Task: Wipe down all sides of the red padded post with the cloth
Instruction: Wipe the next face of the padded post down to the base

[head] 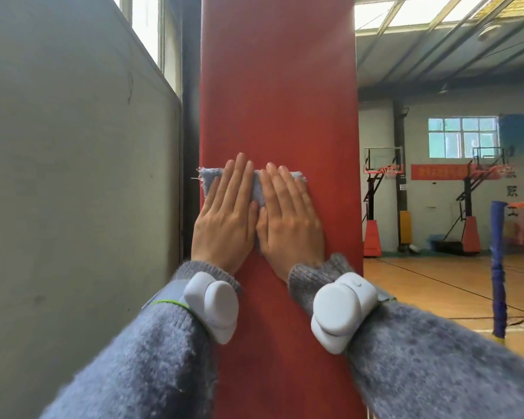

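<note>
The red padded post rises straight in front of me and fills the middle of the view. A light blue cloth lies flat against its front face at about chest height, its frayed left corner reaching the post's left edge. My left hand presses on the cloth's left half with straight fingers pointing up. My right hand lies flat beside it on the right half, the two hands touching at the thumbs. Most of the cloth is hidden under my palms.
A grey wall stands close on the left, with a narrow dark gap beside the post. To the right lies a gym floor with two basketball hoops at the back and a blue padded pole nearer.
</note>
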`<action>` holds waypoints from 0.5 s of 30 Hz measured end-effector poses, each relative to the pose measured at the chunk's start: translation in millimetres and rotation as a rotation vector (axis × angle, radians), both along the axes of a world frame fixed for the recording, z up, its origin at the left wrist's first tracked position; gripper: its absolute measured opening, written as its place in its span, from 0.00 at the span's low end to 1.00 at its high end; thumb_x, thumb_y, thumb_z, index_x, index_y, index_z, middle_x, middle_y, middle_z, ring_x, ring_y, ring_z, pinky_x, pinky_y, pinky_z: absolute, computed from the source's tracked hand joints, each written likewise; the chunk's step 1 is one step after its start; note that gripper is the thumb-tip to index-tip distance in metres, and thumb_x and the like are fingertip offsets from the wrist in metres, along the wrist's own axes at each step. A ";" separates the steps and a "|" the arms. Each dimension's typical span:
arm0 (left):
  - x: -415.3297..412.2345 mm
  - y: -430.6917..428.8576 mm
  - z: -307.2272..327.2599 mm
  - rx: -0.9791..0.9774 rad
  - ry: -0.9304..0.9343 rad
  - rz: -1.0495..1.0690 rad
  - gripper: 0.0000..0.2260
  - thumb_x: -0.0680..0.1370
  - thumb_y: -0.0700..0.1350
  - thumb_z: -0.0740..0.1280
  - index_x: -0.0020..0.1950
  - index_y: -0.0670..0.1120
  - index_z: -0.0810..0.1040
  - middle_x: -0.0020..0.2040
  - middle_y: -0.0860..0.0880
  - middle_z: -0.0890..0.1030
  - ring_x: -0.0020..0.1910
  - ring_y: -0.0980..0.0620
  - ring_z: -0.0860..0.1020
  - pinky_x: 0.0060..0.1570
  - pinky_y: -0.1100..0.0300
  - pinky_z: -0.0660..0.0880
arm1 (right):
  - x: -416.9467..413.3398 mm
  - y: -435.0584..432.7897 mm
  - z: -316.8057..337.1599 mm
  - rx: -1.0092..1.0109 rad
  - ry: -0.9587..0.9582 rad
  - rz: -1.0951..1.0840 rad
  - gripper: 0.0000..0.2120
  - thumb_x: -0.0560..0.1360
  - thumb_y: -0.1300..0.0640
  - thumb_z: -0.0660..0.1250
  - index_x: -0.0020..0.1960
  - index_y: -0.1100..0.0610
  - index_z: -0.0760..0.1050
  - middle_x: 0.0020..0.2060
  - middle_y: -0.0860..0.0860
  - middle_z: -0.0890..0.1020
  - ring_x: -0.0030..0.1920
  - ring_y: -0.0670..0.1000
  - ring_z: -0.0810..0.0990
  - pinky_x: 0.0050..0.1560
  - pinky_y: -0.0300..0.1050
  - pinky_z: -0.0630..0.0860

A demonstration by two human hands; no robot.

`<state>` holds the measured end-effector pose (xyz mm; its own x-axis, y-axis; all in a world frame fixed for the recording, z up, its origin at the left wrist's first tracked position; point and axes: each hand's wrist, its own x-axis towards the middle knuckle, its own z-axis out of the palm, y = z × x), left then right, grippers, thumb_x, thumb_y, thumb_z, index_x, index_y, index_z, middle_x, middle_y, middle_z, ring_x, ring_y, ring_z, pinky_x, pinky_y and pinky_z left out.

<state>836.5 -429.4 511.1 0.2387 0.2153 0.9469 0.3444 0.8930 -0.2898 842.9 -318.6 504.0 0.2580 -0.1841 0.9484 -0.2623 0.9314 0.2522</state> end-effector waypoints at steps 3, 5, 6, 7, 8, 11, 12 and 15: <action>0.7 -4.0 14.2 -0.044 -0.007 0.049 0.23 0.83 0.46 0.45 0.70 0.33 0.65 0.70 0.37 0.67 0.70 0.46 0.62 0.71 0.57 0.54 | -0.4 2.3 16.7 0.041 0.027 -0.015 0.21 0.76 0.58 0.53 0.65 0.65 0.73 0.63 0.59 0.76 0.64 0.57 0.74 0.68 0.51 0.62; 1.0 -7.7 29.6 -0.050 0.009 0.082 0.23 0.83 0.45 0.45 0.70 0.32 0.65 0.70 0.36 0.67 0.70 0.44 0.64 0.71 0.58 0.53 | -2.5 -0.4 32.5 0.039 0.058 -0.011 0.21 0.76 0.58 0.53 0.64 0.65 0.73 0.62 0.59 0.76 0.63 0.57 0.75 0.68 0.51 0.62; 0.4 -9.5 38.5 -0.053 0.023 0.096 0.22 0.83 0.45 0.47 0.70 0.32 0.65 0.70 0.36 0.67 0.69 0.43 0.65 0.71 0.58 0.52 | -4.1 -2.9 41.7 0.028 0.080 -0.002 0.21 0.76 0.58 0.53 0.63 0.66 0.74 0.62 0.59 0.77 0.63 0.57 0.75 0.67 0.51 0.63; 0.0 -11.2 47.0 -0.056 0.036 0.103 0.21 0.82 0.44 0.49 0.70 0.32 0.65 0.69 0.36 0.67 0.69 0.43 0.66 0.71 0.59 0.51 | -5.7 -5.4 50.2 0.013 0.099 0.003 0.21 0.76 0.58 0.53 0.63 0.66 0.75 0.61 0.60 0.77 0.62 0.57 0.76 0.67 0.50 0.63; -0.1 -12.6 55.6 -0.062 0.043 0.104 0.21 0.81 0.43 0.51 0.70 0.31 0.65 0.69 0.35 0.67 0.69 0.42 0.66 0.71 0.60 0.50 | -7.2 -7.9 58.3 -0.003 0.117 0.002 0.21 0.76 0.59 0.53 0.62 0.66 0.75 0.60 0.60 0.78 0.62 0.58 0.76 0.66 0.51 0.63; -2.8 -19.4 82.2 -0.076 0.056 0.095 0.22 0.80 0.42 0.51 0.70 0.31 0.65 0.69 0.35 0.67 0.69 0.41 0.66 0.71 0.59 0.50 | -11.3 -16.1 85.1 -0.020 0.164 -0.021 0.21 0.75 0.59 0.54 0.61 0.66 0.76 0.59 0.60 0.79 0.60 0.58 0.78 0.64 0.51 0.64; -3.7 -21.0 89.1 -0.073 0.057 0.086 0.22 0.80 0.42 0.50 0.70 0.32 0.64 0.70 0.35 0.67 0.69 0.41 0.66 0.70 0.58 0.51 | -12.0 -17.3 93.2 -0.018 0.178 -0.025 0.21 0.74 0.59 0.54 0.60 0.66 0.77 0.58 0.60 0.79 0.59 0.58 0.78 0.64 0.51 0.65; -9.6 -26.2 105.3 -0.058 0.051 0.035 0.22 0.81 0.43 0.49 0.71 0.33 0.64 0.71 0.36 0.65 0.70 0.40 0.65 0.70 0.58 0.51 | -15.7 -23.1 109.8 -0.020 0.214 -0.055 0.21 0.73 0.59 0.54 0.59 0.66 0.78 0.56 0.60 0.80 0.57 0.58 0.79 0.63 0.51 0.65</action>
